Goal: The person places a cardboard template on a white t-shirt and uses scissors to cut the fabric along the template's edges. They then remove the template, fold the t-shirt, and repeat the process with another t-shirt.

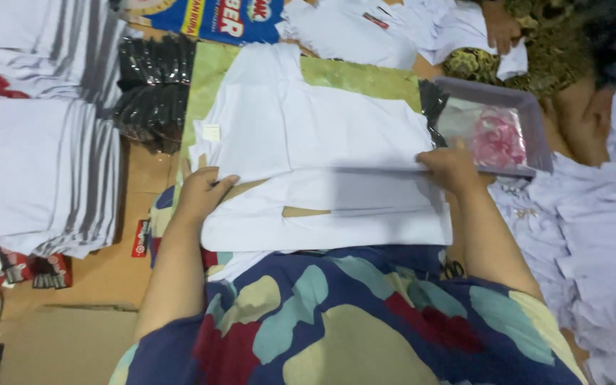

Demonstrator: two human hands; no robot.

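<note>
A white shirt [308, 128] lies spread on a green board [354, 75] in front of me, its lower part folded over. My left hand [199, 191] rests flat on the shirt's left fold, fingers pressing the cloth. At the right edge of the shirt, my right hand [452, 168] pinches the fold. A strip of brown cardboard [306, 212] shows between the folded layers. My lap, in a blue patterned garment [351, 321], is at the bottom.
Stacks of folded white shirts [37, 171] lie at the left, beside black plastic packets [152, 93]. A grey tray [532, 107] with pink items stands at the right. Loose white garments [593, 242] pile at the far right. Another person's hand [502, 30] is at the top.
</note>
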